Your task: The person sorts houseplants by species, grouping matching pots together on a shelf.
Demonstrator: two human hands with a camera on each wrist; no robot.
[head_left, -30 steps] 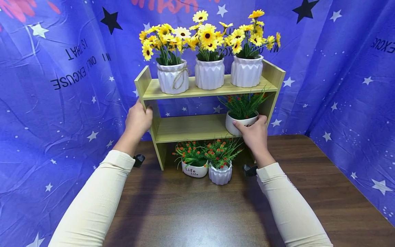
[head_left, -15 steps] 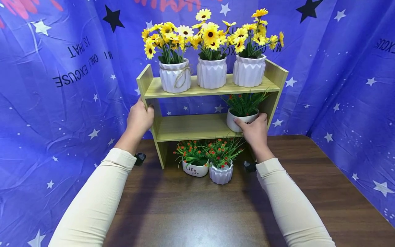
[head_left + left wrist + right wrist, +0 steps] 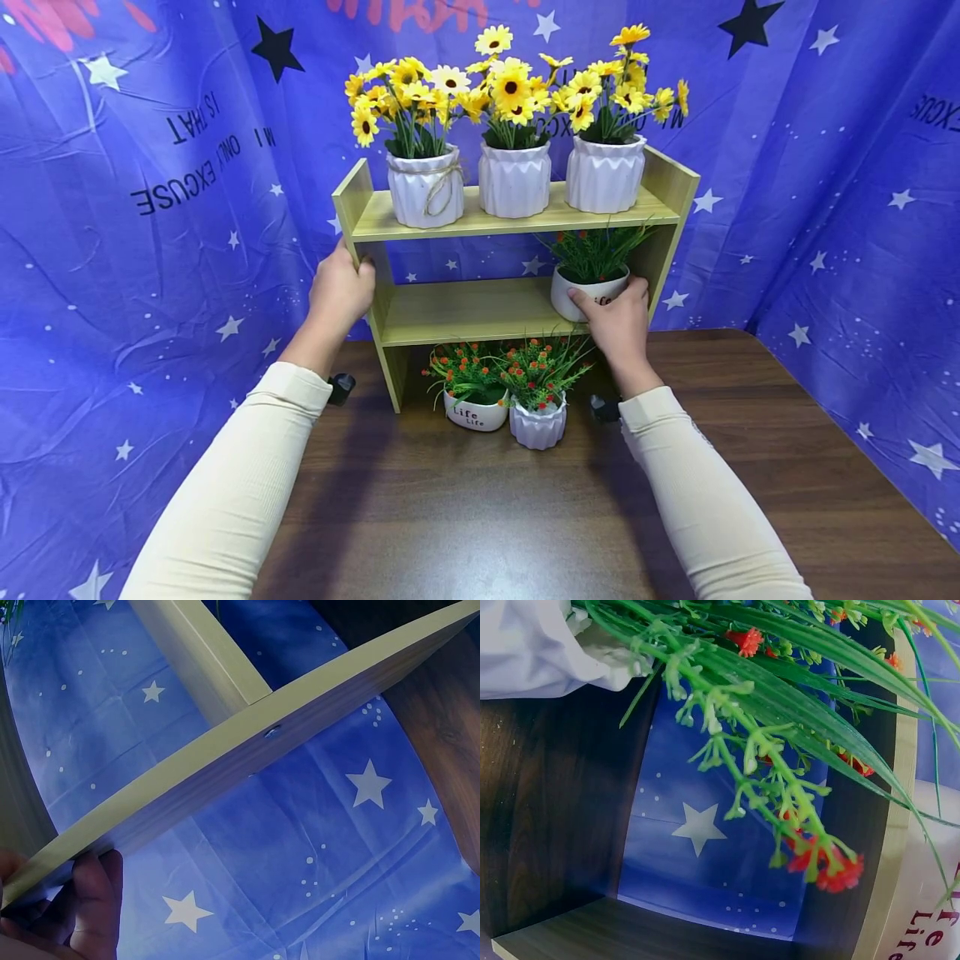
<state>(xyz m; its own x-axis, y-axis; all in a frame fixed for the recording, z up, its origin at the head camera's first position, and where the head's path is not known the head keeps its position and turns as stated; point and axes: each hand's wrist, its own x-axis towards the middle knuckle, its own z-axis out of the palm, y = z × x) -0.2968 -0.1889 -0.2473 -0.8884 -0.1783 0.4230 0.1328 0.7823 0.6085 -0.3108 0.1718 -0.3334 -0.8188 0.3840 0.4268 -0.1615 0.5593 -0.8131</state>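
A light wooden two-tier shelf (image 3: pixel 465 312) stands on a dark wooden table (image 3: pixel 487 508). My left hand (image 3: pixel 341 287) grips the shelf's left side panel (image 3: pixel 225 757), fingers curled round its edge. My right hand (image 3: pixel 618 321) holds a small white pot of green grass with red buds (image 3: pixel 588 287) that sits at the right end of the middle shelf. In the right wrist view green blades with red buds (image 3: pixel 780 757) hang in front of the shelf's underside.
Three white ribbed pots of yellow flowers (image 3: pixel 513 175) line the top shelf. Two small white pots with red-budded greens, one marked "Life" (image 3: pixel 472 408) and one ribbed (image 3: pixel 536 421), stand on the table under the shelf. A blue star-printed cloth (image 3: pixel 150 208) surrounds the table.
Almost nothing differs. Over the last second my right hand with its pot has settled slightly further onto the middle shelf; my left hand stays on the side panel.
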